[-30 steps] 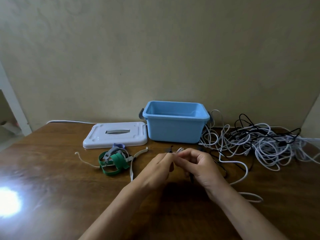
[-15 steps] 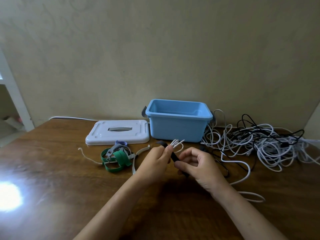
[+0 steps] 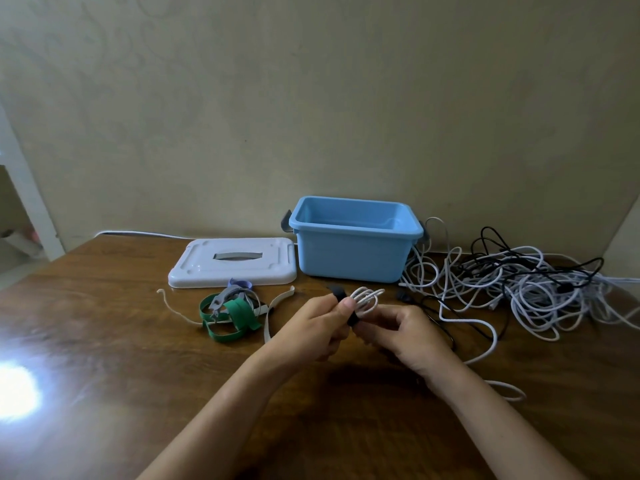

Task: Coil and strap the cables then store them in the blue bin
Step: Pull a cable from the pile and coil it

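My left hand [image 3: 317, 327] grips a small coil of white cable [image 3: 366, 298] over the table, its loops sticking out past my thumb. A black strap [image 3: 341, 295] wraps around the coil, one end poking up above my thumb. My right hand [image 3: 407, 332] pinches the strap's lower end at the coil. The open blue bin [image 3: 353, 252] stands just behind my hands against the wall. A tangle of white and black cables [image 3: 519, 282] lies to its right.
The bin's white lid [image 3: 235, 261] lies flat left of the bin. A heap of green, grey and white straps [image 3: 232, 311] sits in front of the lid. A loose white cable [image 3: 485, 337] trails past my right wrist. Glare marks the wooden table [image 3: 104, 341] at left.
My hands have drawn slightly apart and the coil has turned, so its white loops now fan out above my fingers. The black strap has come round the coil.
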`<control>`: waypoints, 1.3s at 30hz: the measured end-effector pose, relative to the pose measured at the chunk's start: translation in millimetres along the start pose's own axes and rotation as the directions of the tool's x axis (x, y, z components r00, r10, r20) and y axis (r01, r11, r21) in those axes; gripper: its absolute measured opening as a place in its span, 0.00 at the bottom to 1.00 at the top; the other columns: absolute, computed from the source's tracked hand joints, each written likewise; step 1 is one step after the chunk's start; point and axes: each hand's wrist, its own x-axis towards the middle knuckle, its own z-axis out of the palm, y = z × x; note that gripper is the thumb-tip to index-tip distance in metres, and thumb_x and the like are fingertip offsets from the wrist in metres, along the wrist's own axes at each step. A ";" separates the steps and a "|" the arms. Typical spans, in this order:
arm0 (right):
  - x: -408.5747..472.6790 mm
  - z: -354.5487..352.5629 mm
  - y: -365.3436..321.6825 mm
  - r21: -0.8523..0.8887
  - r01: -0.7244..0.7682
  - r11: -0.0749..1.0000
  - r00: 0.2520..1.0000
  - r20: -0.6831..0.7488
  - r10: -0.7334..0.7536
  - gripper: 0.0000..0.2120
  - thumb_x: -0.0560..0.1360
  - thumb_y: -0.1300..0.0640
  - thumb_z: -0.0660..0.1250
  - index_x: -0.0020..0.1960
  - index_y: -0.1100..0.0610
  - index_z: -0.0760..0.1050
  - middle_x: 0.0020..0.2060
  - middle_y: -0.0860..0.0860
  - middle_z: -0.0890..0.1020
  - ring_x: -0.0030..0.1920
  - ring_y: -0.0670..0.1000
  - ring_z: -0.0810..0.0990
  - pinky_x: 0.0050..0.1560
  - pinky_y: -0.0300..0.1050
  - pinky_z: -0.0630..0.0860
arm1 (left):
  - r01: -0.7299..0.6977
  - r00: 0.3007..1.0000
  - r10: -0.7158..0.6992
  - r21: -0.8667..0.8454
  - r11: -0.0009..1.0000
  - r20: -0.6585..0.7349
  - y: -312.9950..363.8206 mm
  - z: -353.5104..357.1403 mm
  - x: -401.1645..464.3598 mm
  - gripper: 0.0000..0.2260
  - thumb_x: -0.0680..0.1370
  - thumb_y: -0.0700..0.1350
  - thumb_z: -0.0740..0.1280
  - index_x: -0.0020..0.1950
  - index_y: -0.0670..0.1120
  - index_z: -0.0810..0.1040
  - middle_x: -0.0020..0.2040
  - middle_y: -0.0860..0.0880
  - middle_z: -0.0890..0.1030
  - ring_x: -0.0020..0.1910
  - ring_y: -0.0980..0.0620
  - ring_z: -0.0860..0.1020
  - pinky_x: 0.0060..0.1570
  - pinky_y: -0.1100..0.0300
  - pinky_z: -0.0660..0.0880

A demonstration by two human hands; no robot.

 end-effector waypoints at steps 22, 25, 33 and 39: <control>-2.3 4.4 -3.7 0.043 0.084 0.996 0.996 -0.035 -0.083 0.10 0.76 0.45 0.69 0.53 0.48 0.83 0.48 0.44 0.87 0.54 0.44 0.84 0.57 0.43 0.78 | -0.081 0.988 0.123 0.360 0.929 -0.096 -8.7 -4.7 5.7 0.10 0.83 0.49 0.63 0.44 0.47 0.77 0.31 0.52 0.79 0.30 0.57 0.75 0.35 0.59 0.73; -0.5 4.2 -0.8 0.073 0.091 0.993 0.995 -0.047 -0.088 0.17 0.71 0.42 0.71 0.58 0.46 0.79 0.50 0.45 0.87 0.54 0.44 0.84 0.57 0.45 0.79 | -0.098 0.988 0.132 0.321 0.942 -0.086 -10.6 -4.1 6.0 0.08 0.84 0.48 0.61 0.48 0.49 0.77 0.35 0.50 0.80 0.33 0.55 0.77 0.39 0.56 0.75; 0.0 3.1 0.4 0.101 0.108 0.989 0.994 -0.042 -0.104 0.06 0.79 0.54 0.70 0.54 0.51 0.83 0.48 0.47 0.87 0.53 0.47 0.85 0.53 0.48 0.83 | -0.131 0.978 0.175 0.325 0.937 -0.110 -15.7 -0.1 7.0 0.07 0.84 0.48 0.61 0.54 0.47 0.77 0.44 0.45 0.84 0.35 0.53 0.80 0.37 0.59 0.77; 1.2 3.0 0.5 0.068 0.122 0.990 0.993 -0.006 -0.121 0.07 0.80 0.54 0.69 0.53 0.55 0.83 0.48 0.51 0.87 0.51 0.51 0.86 0.55 0.57 0.83 | -0.187 0.957 0.242 0.298 0.936 -0.162 -12.1 0.5 2.9 0.03 0.84 0.46 0.62 0.55 0.48 0.73 0.42 0.46 0.83 0.32 0.54 0.79 0.32 0.61 0.76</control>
